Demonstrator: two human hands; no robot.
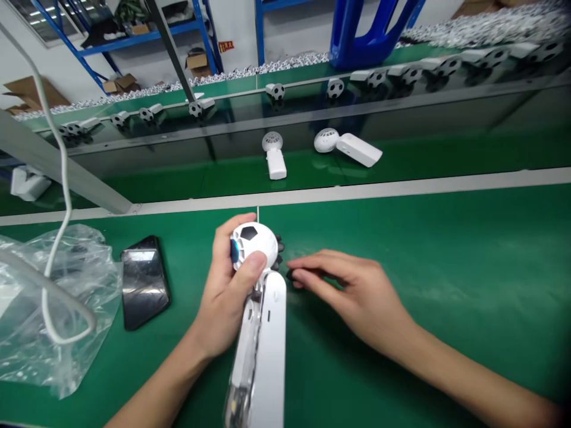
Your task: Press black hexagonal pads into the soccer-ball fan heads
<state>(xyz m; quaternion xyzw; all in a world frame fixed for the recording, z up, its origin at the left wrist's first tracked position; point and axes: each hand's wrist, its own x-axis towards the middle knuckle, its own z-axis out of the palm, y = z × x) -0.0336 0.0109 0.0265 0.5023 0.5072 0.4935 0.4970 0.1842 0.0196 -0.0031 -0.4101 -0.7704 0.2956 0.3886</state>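
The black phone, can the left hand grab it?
Probably, but not yet: the left hand is full, gripping the football-headed white gadget. The phone lies just beside it on the green mat, nothing between them.

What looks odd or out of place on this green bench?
Nothing looks spilled or broken. The white gadget gripped by the left hand shows its insides along one side, as if uncovered. On the belt, one white unit lies slanted while its neighbour lies straight.

Left hand (225,300) curled, right hand (352,291) outstretched
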